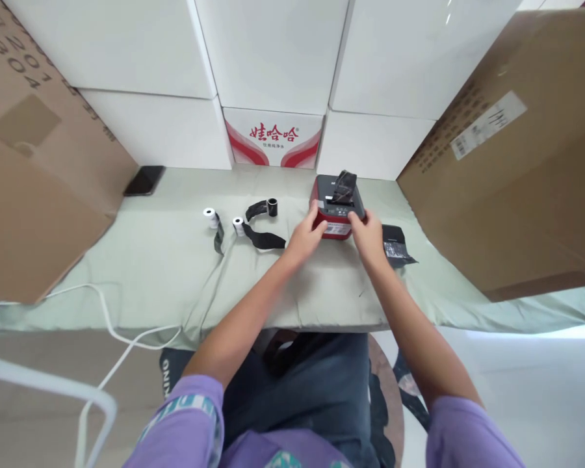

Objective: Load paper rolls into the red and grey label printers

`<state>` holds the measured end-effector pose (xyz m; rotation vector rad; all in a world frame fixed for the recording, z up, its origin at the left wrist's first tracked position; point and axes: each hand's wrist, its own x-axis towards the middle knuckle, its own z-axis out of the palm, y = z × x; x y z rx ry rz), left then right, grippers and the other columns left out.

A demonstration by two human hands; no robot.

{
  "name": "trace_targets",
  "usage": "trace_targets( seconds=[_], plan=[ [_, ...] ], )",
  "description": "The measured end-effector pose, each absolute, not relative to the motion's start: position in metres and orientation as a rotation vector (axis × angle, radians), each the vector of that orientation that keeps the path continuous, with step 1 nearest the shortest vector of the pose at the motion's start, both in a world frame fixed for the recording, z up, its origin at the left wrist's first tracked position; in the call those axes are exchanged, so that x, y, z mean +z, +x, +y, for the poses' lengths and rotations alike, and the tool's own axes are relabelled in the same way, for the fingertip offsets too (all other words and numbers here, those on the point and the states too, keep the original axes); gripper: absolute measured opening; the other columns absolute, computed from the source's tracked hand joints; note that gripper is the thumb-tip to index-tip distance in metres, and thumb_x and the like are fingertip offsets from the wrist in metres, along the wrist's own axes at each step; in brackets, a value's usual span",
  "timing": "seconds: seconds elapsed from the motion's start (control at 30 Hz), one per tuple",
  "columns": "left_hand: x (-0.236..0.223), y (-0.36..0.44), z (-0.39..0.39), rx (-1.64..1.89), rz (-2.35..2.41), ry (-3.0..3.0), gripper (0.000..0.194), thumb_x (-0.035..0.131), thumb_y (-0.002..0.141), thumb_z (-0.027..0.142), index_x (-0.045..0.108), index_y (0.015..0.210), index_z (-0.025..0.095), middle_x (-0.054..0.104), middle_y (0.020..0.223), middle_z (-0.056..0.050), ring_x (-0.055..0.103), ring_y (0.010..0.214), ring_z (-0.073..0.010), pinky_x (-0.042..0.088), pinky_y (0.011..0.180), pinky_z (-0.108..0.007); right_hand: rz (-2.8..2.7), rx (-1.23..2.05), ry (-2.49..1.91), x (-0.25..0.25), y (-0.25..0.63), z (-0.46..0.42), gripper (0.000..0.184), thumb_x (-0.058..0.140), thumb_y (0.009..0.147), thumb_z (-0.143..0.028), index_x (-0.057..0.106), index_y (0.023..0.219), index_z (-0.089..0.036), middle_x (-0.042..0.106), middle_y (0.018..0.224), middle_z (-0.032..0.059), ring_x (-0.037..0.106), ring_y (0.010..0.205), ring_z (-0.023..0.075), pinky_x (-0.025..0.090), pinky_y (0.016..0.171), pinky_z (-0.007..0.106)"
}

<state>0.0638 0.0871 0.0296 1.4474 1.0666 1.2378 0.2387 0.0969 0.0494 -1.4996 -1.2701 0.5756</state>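
Table: a pale green cloth (322,299), creased, covered the top, and a phone (145,181) lay at its far left.
Printer: the small red-and-black printer (338,221) sat right of the middle, near the back, a dark strip (344,186) sticking up from its top.
Hands: the left hand (306,233) gripped its left front corner; the right hand (368,239) gripped the right one.
Rolls: two white rolls (238,226) and a black roll (272,207) stood to the left, trailing dark tails.
Room: white boxes (273,52) walled the back, cardboard boxes (521,169) both sides.
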Motion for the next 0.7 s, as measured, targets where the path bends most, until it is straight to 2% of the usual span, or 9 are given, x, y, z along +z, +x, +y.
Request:
trace_targets(
  seconds=[0.13, 0.23, 0.33, 0.43, 0.5, 0.57, 0.63, 0.7],
  plan=[
    [0.035, 0.034, 0.006, 1.267, 1.15, 1.391, 0.064, 0.06, 0.099, 0.035, 0.047, 0.161, 0.025, 0.04, 0.171, -0.005, 0.041, 0.158, -0.0276, 0.03, 0.133, -0.045, -1.28, 0.69, -1.367, 0.051, 0.208, 0.027, 0.038, 0.066, 0.087, -0.045, 0.073, 0.114, -0.019, 0.078, 0.109, 0.0109, 0.069, 0.094, 0.028, 0.056, 0.092, 0.044],
    [0.033, 0.028, -0.035, 1.27, 1.138, 1.249, 0.06, 0.063, 0.098, 0.039, 0.053, 0.156, 0.025, 0.049, 0.166, -0.005, 0.048, 0.154, -0.027, 0.039, 0.129, -0.042, -1.275, 0.673, -1.368, 0.049, 0.198, -0.009, 0.036, 0.067, 0.088, -0.044, 0.073, 0.117, -0.022, 0.078, 0.11, 0.0094, 0.069, 0.095, 0.0277, 0.057, 0.087, 0.042],
    [0.032, 0.028, -0.05, 1.296, 1.145, 1.127, 0.053, 0.067, 0.096, 0.038, 0.062, 0.146, 0.024, 0.062, 0.155, -0.007, 0.059, 0.144, -0.0265, 0.05, 0.12, -0.038, -1.272, 0.638, -1.408, 0.045, 0.196, -0.029, 0.04, 0.068, 0.088, -0.045, 0.072, 0.121, -0.023, 0.078, 0.114, 0.0095, 0.069, 0.095, 0.0272, 0.057, 0.083, 0.04],
    [0.037, 0.026, -0.042, 1.364, 1.238, 1.111, 0.037, 0.069, 0.093, 0.034, 0.072, 0.127, 0.022, 0.073, 0.138, -0.009, 0.068, 0.131, -0.026, 0.056, 0.106, -0.034, -1.24, 0.617, -1.427, 0.04, 0.199, -0.033, 0.043, 0.071, 0.085, -0.046, 0.071, 0.12, -0.022, 0.077, 0.116, 0.0112, 0.069, 0.096, 0.0273, 0.057, 0.083, 0.04],
    [0.041, 0.025, -0.029, 1.402, 1.343, 1.159, 0.022, 0.071, 0.09, 0.03, 0.073, 0.11, 0.021, 0.078, 0.119, -0.009, 0.072, 0.115, -0.0239, 0.056, 0.094, -0.032, -1.206, 0.614, -1.421, 0.038, 0.204, -0.025, 0.04, 0.069, 0.085, -0.048, 0.07, 0.115, -0.021, 0.076, 0.113, 0.0118, 0.068, 0.097, 0.0271, 0.056, 0.085, 0.041],
    [0.046, 0.025, -0.015, 1.409, 1.397, 1.171, 0.012, 0.073, 0.084, 0.024, 0.068, 0.095, 0.02, 0.075, 0.098, -0.005, 0.071, 0.094, -0.0188, 0.053, 0.084, -0.029, -1.156, 0.603, -1.381, 0.035, 0.209, -0.009, 0.035, 0.066, 0.086, -0.049, 0.069, 0.106, -0.02, 0.075, 0.107, 0.0109, 0.068, 0.098, 0.0263, 0.055, 0.091, 0.042],
    [0.048, 0.025, -0.003, 1.377, 1.347, 1.083, 0.015, 0.071, 0.077, 0.018, 0.061, 0.088, 0.02, 0.067, 0.082, 0.001, 0.063, 0.076, -0.0135, 0.049, 0.072, -0.025, -1.083, 0.631, -1.31, 0.032, 0.213, 0.015, 0.033, 0.064, 0.084, -0.049, 0.066, 0.1, -0.02, 0.074, 0.103, 0.009, 0.068, 0.1, 0.025, 0.053, 0.093, 0.041],
    [0.049, 0.025, 0.005, 1.316, 1.236, 0.941, 0.018, 0.068, 0.073, 0.017, 0.056, 0.086, 0.021, 0.059, 0.073, 0.005, 0.054, 0.064, -0.0106, 0.042, 0.059, -0.023, -0.991, 0.74, -1.233, 0.026, 0.216, 0.039, 0.034, 0.063, 0.081, -0.051, 0.064, 0.099, -0.021, 0.073, 0.1, 0.0066, 0.069, 0.098, 0.0234, 0.054, 0.088, 0.038]
  ],
)
